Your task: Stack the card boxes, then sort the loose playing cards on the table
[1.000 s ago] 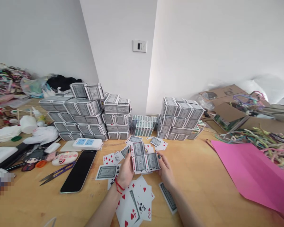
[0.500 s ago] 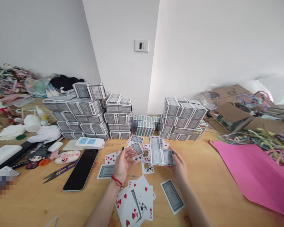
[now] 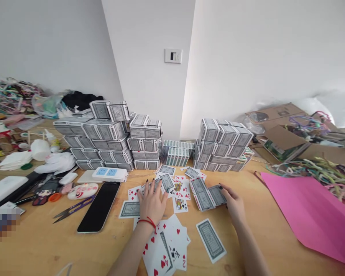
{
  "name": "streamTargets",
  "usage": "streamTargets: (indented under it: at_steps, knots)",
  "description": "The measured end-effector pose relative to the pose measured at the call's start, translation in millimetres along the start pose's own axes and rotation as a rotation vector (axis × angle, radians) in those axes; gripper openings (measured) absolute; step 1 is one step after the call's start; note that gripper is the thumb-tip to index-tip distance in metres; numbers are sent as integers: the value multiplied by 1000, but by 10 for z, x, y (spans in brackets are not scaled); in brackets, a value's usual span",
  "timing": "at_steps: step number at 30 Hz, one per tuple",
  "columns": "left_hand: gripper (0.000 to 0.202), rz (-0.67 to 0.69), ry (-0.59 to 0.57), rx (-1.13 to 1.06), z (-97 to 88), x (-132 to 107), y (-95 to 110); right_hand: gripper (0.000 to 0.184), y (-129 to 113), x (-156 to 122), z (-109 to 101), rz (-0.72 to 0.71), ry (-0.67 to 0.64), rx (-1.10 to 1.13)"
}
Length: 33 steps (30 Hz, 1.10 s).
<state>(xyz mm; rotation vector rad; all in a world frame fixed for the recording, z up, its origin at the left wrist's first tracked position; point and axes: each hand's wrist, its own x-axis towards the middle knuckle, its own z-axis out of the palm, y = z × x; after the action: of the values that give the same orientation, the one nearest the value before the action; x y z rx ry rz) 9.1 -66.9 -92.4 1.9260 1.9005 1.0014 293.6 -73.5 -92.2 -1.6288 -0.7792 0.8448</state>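
Note:
My left hand is palm down with fingers spread, over loose playing cards left of the middle; whether it presses on them I cannot tell. In my right hand the thumb and fingers pinch the right end of a joined piece of folded playing cards, grey backs showing. It is tilted low over the table. A face-up queen lies between the hands. Nearer me, face-up cards overlap under my left wrist, and one face-down card lies to their right.
Block stacks of folded cards stand at the back left and back right, with small boxes between. A phone, scissors and power strip lie left. Pink paper covers the right side.
My left hand has turned from palm up to palm down and spread over the cards. My right hand has moved right and lower with the folded-card piece, which is now turned at an angle.

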Motion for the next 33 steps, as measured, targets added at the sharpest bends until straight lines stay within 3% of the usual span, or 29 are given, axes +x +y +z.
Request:
streamTargets:
  at_steps: [3, 7, 10, 12, 14, 17, 20, 22, 24, 25, 28, 30, 33]
  knots:
    - [47, -33, -99, -36, 51, -49, 1, 49, 31, 41, -53, -14, 156, -34]
    - [43, 20, -195, -93, 107, -106, 56, 52, 78, 54, -61, -116, 389, -116]
    - [38, 75, -203, -205, 113, -109, 113, 52, 26, 18, -50, -226, 573, -252]
    - [34, 93, -181, -270, 75, -61, 129, 51, -71, -31, -46, -278, 616, -285]
    - [31, 75, -143, -285, -9, 28, 119, 45, -192, -115, -48, -317, 527, -262]
    - [34, -6, -122, -235, -213, 156, 75, 32, -313, -347, -54, -357, 126, -263]
    - [59, -57, -262, -104, -438, 109, 36, 29, -213, -686, -53, -446, -268, -347]
    - [87, -34, -420, 30, -543, -67, 6, 45, 17, -901, -40, -575, -465, -466]
    - [105, 59, -585, 162, -585, -319, -46, 63, 346, -1054, -9, -701, -553, -557]
    - [104, 104, -615, 223, -582, -449, -83, 64, 521, -1100, 16, -741, -536, -588]
    - [76, 214, -636, 330, -524, -749, -208, 56, 912, -1138, 123, -826, -485, -684]
    - [72, 267, -654, 344, -485, -828, -260, 58, 952, -1121, 210, -875, -529, -712]
    - [76, 326, -625, 334, -450, -790, -247, 72, 671, -1098, 336, -893, -673, -688]
